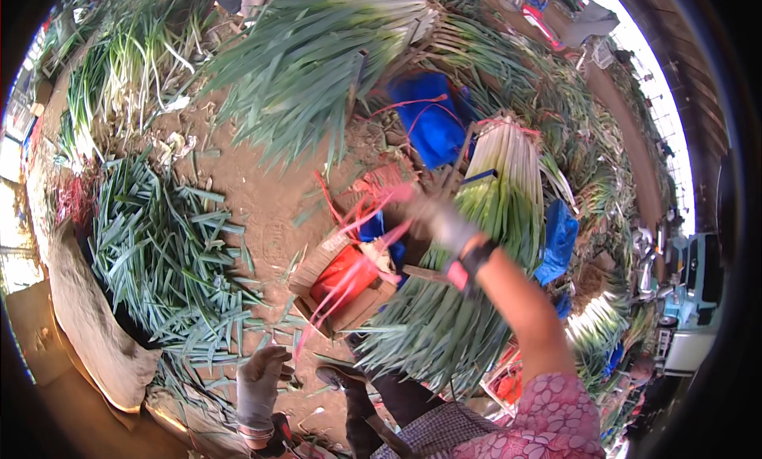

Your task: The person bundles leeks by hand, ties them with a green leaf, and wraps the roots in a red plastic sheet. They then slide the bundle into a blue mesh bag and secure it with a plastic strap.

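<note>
My right hand point(440, 219), gloved and blurred by motion, reaches over the near end of a tied leek bundle point(508, 161) with pink plastic strips point(367, 260) at its fingers. The strips hang down across a cardboard box point(333, 304) holding a red thing point(345, 276). The bundle lies slantwise, white stalks at the far end and green leaves point(444, 324) toward me. My left hand point(266, 379), in a pale glove, is low at the front with loosely bent fingers apart. Nothing shows in it, and one strip's end hangs close to its fingertips.
A heap of cut green leaves point(159, 252) lies at the left beside a sack-like cloth point(91, 316). A large pile of leeks point(333, 54) is at the back. Blue plastic point(429, 117) lies behind the box. More leeks point(595, 324) and a teal vehicle point(690, 300) are at the right.
</note>
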{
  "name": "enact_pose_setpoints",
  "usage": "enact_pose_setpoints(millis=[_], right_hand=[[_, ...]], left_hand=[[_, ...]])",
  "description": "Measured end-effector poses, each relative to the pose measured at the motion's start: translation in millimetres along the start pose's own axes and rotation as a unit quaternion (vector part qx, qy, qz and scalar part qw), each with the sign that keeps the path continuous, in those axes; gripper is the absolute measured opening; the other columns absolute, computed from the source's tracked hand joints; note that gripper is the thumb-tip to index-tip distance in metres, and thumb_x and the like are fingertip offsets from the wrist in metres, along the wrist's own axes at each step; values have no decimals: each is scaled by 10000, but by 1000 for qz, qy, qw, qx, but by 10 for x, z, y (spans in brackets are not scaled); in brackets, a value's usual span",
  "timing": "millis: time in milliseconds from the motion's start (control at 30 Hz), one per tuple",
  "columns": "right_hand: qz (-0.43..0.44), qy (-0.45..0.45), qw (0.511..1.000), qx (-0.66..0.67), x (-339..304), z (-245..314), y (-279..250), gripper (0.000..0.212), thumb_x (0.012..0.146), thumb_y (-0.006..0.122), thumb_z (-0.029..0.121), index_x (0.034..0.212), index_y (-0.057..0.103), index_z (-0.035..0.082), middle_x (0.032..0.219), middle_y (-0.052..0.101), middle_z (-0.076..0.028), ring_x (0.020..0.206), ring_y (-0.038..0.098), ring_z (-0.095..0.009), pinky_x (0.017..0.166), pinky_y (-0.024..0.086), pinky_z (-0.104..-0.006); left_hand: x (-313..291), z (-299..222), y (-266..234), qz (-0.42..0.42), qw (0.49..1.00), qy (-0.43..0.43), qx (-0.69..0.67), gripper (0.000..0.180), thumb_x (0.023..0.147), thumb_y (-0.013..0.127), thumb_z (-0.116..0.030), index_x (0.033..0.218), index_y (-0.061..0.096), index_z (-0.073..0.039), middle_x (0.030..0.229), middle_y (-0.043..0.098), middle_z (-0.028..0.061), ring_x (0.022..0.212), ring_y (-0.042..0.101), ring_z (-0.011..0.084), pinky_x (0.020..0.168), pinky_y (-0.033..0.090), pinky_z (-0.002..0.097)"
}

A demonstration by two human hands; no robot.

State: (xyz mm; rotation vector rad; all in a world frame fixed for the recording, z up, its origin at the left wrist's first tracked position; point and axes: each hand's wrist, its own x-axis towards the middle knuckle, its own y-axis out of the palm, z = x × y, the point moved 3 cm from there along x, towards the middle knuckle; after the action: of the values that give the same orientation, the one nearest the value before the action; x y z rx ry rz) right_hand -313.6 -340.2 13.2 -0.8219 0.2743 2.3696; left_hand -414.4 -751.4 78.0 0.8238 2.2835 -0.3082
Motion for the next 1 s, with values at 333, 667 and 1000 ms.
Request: enact_pose_setpoints(millis=[333,667,1000], right_hand=[[-143,-178,967,-115,852,-463,-772,231,903,597,246,1059,614,76,828,586,33,717,572,-100,613,483,-268],[-73,523,849,19,-108,-4214,1180,474,827,714,361,1175,535,94,987,629,-116,791,635,-254,716,547,-411],[-230,297,919,117,113,-4452,1123,407,823,700,226,1182,579,77,1074,612,-32,919,590,-153,788,490,-319]], left_hand=[[380,1035,534,-5,996,-90,-17,238,915,540,-93,1098,597,49,933,671,115,790,643,159,716,527,272],[180,1948,409,-117,972,-196,54,193,885,583,-106,1057,649,-45,651,571,6,494,462,51,472,406,241],[129,2666,677,-129,958,-254,-41,192,886,587,-66,1059,646,-10,796,632,-1,681,541,48,605,452,207]])
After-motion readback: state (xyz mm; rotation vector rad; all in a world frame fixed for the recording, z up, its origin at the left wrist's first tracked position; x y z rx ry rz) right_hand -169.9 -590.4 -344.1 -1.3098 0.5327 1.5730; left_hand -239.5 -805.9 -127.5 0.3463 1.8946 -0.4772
